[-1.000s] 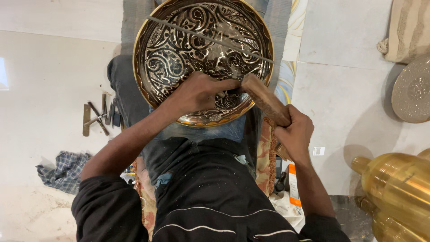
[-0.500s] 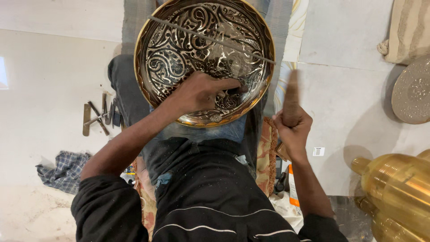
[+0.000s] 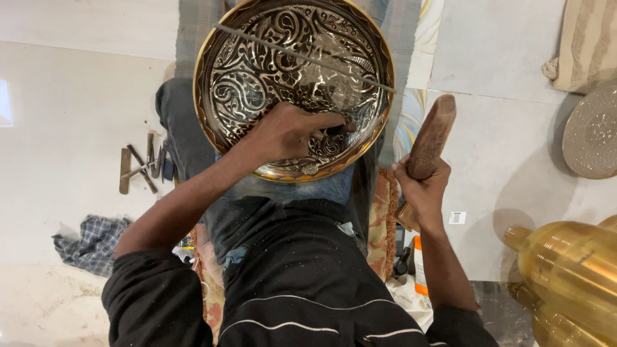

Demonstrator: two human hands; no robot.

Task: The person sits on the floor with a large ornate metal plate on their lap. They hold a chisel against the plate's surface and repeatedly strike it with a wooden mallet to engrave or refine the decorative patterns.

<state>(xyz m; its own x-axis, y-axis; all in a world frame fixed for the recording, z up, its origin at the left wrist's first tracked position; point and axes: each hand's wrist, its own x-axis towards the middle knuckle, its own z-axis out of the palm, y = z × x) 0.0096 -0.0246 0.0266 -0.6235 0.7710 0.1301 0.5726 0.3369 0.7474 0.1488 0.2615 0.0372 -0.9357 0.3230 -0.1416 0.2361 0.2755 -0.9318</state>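
Here your left hand presses closed fingers onto the engraved brass bowl. Your right hand has its fingers clamped round a wooden mallet; a small white square label lies on the floor just beside it.

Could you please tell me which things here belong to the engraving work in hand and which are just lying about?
In use: round engraved brass tray; left hand pressed on it; brown wooden mallet in right hand.

Lying about: small metal tools; blue checked cloth; ribbed golden brass vessel; round speckled metal plate.
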